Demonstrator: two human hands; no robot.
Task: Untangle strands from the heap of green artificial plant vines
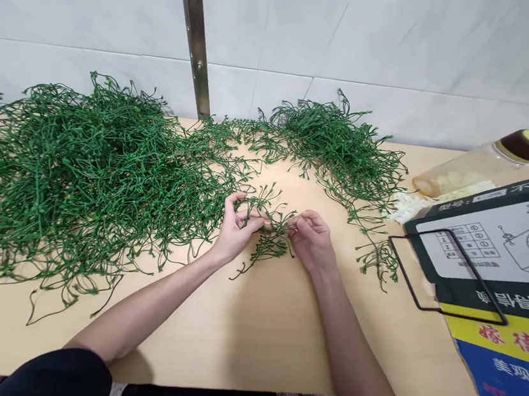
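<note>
Thin green plastic-looking stems (272, 244) with small branched tips hang between my two hands, just above the wooden table. My left hand (237, 228) is closed on these stems, thumb and fingers pinched together. Facing it from the right, my right hand (311, 234) pinches the other side of the same bunch near its thin ends. A large tangled heap of green stems (85, 169) covers the left of the table. A smaller pile of stems (342, 150) lies at the back, right of centre, with a few loose stems (380, 258) trailing toward the front.
A printed cardboard box (520, 236) takes up the right side, with a black wire frame (479, 279) on it. Behind lie a clear bottle (476, 163) and white pieces (410, 206). A metal strip (197, 42) leans against the tiled wall (285, 27). The wooden table (275, 347) has a near edge.
</note>
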